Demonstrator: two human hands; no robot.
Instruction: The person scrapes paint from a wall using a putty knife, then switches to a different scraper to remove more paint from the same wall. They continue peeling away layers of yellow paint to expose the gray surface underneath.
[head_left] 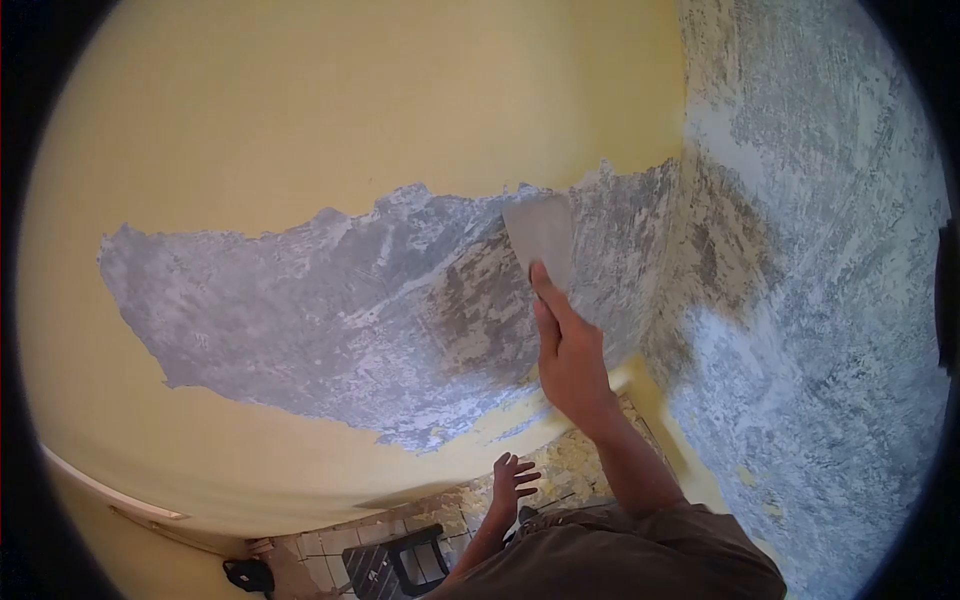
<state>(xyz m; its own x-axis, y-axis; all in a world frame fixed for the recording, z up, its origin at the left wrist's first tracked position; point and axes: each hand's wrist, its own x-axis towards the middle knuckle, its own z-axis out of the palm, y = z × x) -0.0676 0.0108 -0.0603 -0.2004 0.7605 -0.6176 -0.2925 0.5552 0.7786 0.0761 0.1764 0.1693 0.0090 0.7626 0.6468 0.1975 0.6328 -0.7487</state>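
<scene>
My right hand (575, 365) is closed around the handle of a wide scraper (541, 232), its index finger stretched along the blade. The flat blade rests against the wall, its edge near the ragged upper border of a bare grey patch (270, 300). Yellow paint (380, 100) covers the wall above and below this patch. The scraper's handle is hidden in my fist. Lower down, my left hand (514, 482) hangs in the air with fingers spread, holding nothing.
The adjoining wall (830, 330) on the right is mostly stripped to mottled grey. Pale paint flakes (560, 465) litter the tiled floor along the wall's foot. A black step stool (398, 562) stands at the lower left, with a dark bag (248, 574) beyond it.
</scene>
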